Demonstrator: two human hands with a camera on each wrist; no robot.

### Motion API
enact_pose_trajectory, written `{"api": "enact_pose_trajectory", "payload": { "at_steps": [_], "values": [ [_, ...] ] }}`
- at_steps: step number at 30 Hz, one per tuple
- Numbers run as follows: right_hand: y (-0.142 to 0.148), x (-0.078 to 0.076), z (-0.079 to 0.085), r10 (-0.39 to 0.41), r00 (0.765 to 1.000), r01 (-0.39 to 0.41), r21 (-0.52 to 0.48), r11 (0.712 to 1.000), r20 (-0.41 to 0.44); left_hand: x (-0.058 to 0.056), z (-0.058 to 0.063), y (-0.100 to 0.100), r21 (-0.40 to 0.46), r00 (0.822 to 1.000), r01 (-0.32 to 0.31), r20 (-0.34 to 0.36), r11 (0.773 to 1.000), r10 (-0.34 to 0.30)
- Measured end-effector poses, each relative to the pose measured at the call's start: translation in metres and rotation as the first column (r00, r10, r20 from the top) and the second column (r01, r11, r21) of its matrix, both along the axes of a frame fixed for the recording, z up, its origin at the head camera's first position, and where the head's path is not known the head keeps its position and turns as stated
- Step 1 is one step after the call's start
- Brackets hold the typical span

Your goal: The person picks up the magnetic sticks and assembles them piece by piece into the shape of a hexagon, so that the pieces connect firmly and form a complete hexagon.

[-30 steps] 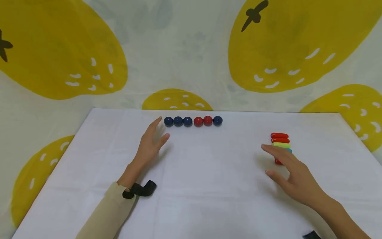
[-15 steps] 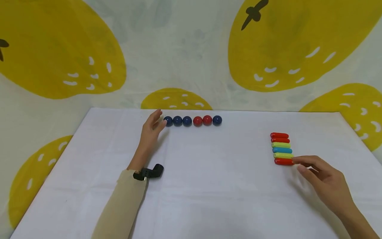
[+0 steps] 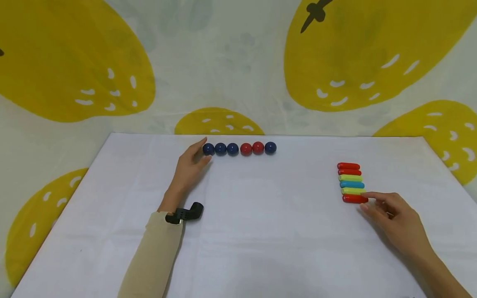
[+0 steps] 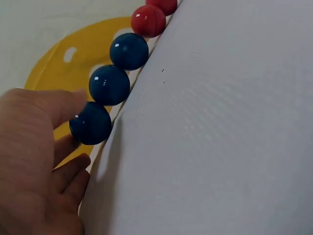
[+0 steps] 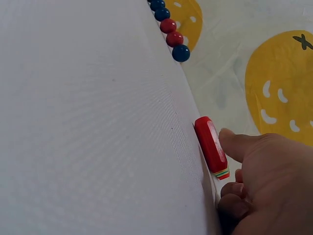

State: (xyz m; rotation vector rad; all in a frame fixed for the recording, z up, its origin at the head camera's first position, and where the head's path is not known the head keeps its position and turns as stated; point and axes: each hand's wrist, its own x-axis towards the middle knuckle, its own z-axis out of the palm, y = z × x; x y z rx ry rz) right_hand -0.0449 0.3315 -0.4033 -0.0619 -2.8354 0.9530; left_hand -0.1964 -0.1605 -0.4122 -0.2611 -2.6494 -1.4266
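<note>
My left hand (image 3: 189,169) has its thumb and index finger on either side of the leftmost dark blue ball (image 3: 209,149), pinching it at the left end of a row. To its right in that row sit more glossy balls, blue ones (image 3: 220,149) and two red ones (image 3: 246,149). On the right, my right hand (image 3: 400,221) pinches the right end of the nearest red stick (image 3: 354,199) between thumb and index finger. This stick (image 5: 211,144) is short, with a rounded end. Beyond it lie yellow-green (image 3: 352,191), blue (image 3: 352,184) and red sticks (image 3: 348,166), stacked in a column.
A white cloth (image 3: 268,231) covers the table. Behind its far edge hangs a pale curtain (image 3: 223,62) with large yellow fruit prints. A black strap (image 3: 184,214) sits on the left wrist, by the beige sleeve (image 3: 154,256).
The left hand has moved up to the end blue ball and closed round it. The right hand first drew back right, uncovering the sticks, then came in to the nearest red one.
</note>
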Motion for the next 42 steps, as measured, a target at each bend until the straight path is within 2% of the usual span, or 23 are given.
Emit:
{"api": "enact_pose_trajectory", "payload": {
  "at_steps": [4,12,22,32,42],
  "values": [
    [-0.0003,-0.004,-0.0006,0.006,1.0,-0.006,0.046,0.999,-0.008,-0.0001,0.0,0.0021,-0.056,0.999,0.015,-0.038,0.998,-0.018],
    [0.0005,-0.0063,-0.0042,0.03,0.997,-0.024,0.077,0.997,-0.078,0.0001,-0.002,0.0053,-0.086,0.997,0.001,-0.079,0.996,-0.008],
    [0.001,-0.0059,-0.0049,0.069,0.987,-0.052,0.118,0.992,-0.147,0.0009,-0.0002,0.008,-0.122,0.999,-0.027,-0.05,0.992,0.021],
    [0.0013,-0.0059,-0.0055,0.059,0.993,-0.044,0.137,0.99,-0.106,0.002,0.0002,0.0084,-0.075,0.997,-0.072,-0.036,0.995,0.07],
    [-0.0007,-0.0038,-0.0048,0.073,0.995,-0.063,0.128,0.99,-0.073,0.0048,-0.0038,0.0054,0.025,0.994,-0.109,-0.014,0.994,0.109]
  ]
}}
